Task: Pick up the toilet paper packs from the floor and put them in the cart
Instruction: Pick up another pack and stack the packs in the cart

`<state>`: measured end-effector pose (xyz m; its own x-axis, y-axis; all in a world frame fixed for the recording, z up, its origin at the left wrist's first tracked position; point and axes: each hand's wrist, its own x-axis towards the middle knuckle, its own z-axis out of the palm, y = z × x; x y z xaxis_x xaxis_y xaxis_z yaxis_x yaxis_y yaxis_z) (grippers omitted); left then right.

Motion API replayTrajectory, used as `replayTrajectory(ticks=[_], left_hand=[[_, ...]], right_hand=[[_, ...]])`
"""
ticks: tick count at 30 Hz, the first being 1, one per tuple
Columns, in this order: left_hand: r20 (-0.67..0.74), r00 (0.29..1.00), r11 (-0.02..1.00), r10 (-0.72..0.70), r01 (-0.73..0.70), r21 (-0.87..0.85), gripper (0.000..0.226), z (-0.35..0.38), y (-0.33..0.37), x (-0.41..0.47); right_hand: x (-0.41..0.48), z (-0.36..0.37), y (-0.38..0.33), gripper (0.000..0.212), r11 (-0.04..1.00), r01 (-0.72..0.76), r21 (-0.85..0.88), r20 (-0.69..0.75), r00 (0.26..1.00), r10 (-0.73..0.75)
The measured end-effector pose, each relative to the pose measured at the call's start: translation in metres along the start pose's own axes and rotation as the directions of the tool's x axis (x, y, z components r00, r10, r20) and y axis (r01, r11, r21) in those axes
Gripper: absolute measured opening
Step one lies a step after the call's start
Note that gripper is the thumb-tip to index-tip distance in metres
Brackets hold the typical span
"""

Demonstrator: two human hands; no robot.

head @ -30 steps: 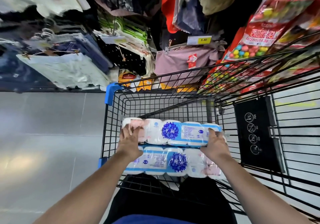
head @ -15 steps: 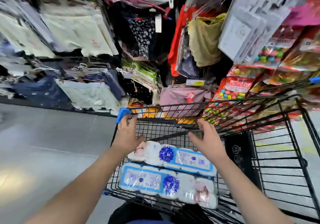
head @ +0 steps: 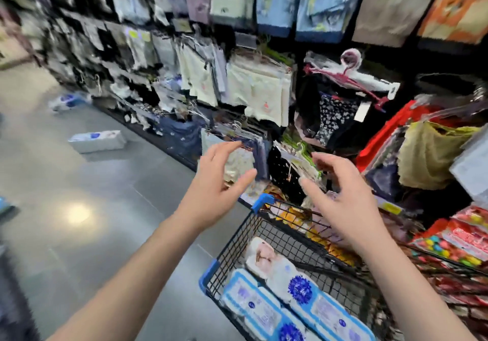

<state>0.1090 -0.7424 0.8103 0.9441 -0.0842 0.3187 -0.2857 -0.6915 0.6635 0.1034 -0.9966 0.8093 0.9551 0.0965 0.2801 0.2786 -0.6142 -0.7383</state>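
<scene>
Two white-and-blue toilet paper packs lie side by side in the black wire cart: one pack toward the cart's far side, the other nearer me. My left hand and my right hand hover above the cart's front rim, fingers spread, holding nothing. Out on the grey floor another pack lies flat at left. A further pack sits farther back near the shelf base, blurred.
Racks of hanging clothes line the aisle behind the cart. Red candy bags hang at right beside the cart. The grey tile floor stretches to the left. Something blue shows at the left edge.
Both hands let go of the upper pack, which now rests in the cart, and rose above the rim. My view swung up and to the left, bringing the floor packs into sight.
</scene>
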Motion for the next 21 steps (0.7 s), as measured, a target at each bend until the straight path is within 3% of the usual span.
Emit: replayTrajectory(ticks=[8,21], left_hand=[[-0.388,0.908,0.987,-0.157,0.127,-0.102,0.048,-0.169,-0.045,-0.076],[-0.597,0.710,0.926,-0.374,0.327,-0.192,0.054,-0.375,-0.184,-0.217]], right_hand=[[0.028,0.089,-0.151,0.052,0.953,0.249,0.173,0.086,0.960,-0.267],[0.019,0.308,-0.349,0.041,0.852,0.308,0.423,0.253,0.863,-0.438]])
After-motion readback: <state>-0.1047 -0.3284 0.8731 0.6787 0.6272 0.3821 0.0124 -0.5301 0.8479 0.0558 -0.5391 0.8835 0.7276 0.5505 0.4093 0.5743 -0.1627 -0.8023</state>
